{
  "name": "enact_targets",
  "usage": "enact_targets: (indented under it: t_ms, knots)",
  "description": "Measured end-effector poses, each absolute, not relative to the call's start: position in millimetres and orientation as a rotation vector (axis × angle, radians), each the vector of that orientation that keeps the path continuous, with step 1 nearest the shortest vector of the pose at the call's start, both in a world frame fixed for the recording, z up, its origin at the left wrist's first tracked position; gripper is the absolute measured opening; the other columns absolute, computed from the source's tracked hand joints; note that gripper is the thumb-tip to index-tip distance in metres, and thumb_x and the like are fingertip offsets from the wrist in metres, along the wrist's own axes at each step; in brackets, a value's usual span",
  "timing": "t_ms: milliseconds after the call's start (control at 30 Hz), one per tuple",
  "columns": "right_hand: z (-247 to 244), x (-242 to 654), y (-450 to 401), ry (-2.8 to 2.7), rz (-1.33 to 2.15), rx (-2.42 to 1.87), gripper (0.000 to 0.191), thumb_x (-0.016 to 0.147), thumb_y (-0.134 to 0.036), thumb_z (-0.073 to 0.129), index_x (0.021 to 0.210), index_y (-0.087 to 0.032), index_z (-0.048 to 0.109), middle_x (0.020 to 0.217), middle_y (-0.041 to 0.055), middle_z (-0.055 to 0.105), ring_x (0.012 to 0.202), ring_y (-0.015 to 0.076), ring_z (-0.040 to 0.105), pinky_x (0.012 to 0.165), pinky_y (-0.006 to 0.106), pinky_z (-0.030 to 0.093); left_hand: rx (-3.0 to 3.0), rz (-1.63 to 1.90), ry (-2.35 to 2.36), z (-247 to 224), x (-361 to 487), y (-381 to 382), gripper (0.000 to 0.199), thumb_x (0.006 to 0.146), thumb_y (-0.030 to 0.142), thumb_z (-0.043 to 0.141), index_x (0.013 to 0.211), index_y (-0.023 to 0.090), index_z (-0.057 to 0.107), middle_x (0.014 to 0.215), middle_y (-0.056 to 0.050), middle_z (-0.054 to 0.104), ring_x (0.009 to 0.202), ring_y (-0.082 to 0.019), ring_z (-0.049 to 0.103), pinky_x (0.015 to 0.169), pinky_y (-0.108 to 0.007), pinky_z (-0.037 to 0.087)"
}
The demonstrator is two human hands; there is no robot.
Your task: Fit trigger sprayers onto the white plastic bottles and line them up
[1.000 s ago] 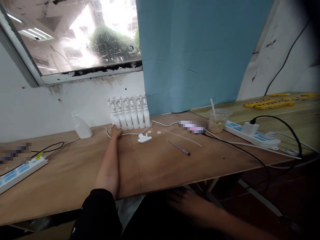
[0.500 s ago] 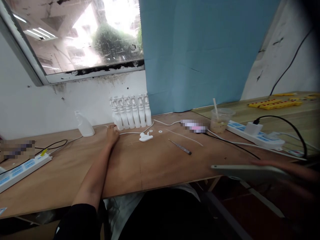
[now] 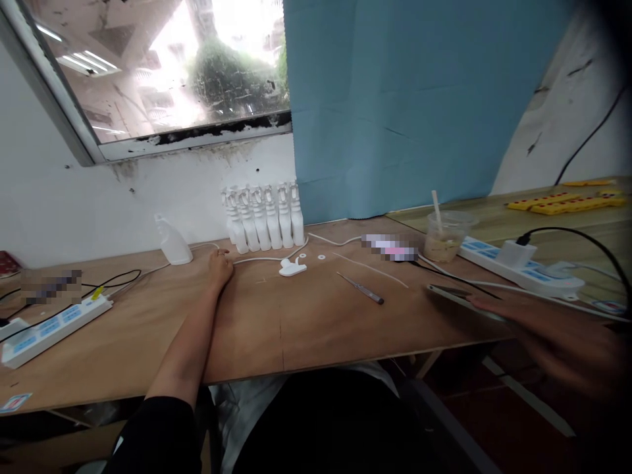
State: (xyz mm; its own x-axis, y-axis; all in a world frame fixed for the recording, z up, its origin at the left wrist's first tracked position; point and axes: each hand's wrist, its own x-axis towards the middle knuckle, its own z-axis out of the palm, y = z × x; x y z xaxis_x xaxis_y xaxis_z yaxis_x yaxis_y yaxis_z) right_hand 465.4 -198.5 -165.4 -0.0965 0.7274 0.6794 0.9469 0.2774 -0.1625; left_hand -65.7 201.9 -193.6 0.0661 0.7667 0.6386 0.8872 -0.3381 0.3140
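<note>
My left hand (image 3: 220,266) rests on the brown tabletop with its fingers loosely curled, a ring on one finger, and nothing visible in them. It lies beside a white cord, left of a row of white spray bottles (image 3: 264,227). At the right, my right hand (image 3: 548,329), blurred, grips a flat, pale-edged phone (image 3: 447,294) low over the table's front edge; the hand hides part of it. Between my hands are a white spray trigger head (image 3: 292,266), small white washers (image 3: 321,257), a thin white tube (image 3: 372,268) and a slim screwdriver (image 3: 361,288).
One spray bottle (image 3: 172,243) stands apart at the left. Power strips lie at the left (image 3: 59,332) and right (image 3: 518,270), with cords across the table. A plastic cup (image 3: 447,237) with a straw stands by a blurred-out object (image 3: 390,247). Yellow parts (image 3: 567,202) lie far right.
My right hand has brought the phone up and forward onto or just above the table's edge, turning its face more into view. My left hand stays in place; the view has shifted slightly left.
</note>
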Motion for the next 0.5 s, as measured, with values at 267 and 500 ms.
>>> enact_targets:
  t_ms: [267,500]
  knots:
    - [-189,480,-181,-2.087,-0.102,-1.617,0.049,0.094,-0.048,0.038,0.128,-0.021,0.061,0.134,0.0159,0.059,0.132,0.0185,0.046,0.105,0.033,0.035,-2.204,-1.253,-1.609,-178,-51,180,0.028,0.077,0.007,0.045,0.101,0.015,0.058,0.108,-0.010,0.056,0.108,-0.023,0.054,0.102,-0.035,0.042]
    - [-149,461,-187,-1.980,-0.240,-1.675,0.050,0.095,-0.050,0.034,0.126,-0.021,0.062,0.133,0.0119,0.060,0.128,0.0197,0.050,0.097,0.035,0.041,-2.107,-1.943,-1.084,-80,-39,127,0.025,0.092,0.022,0.044,0.116,0.019,0.050,0.112,-0.004,0.056,0.104,-0.015,0.057,0.091,-0.029,0.049]
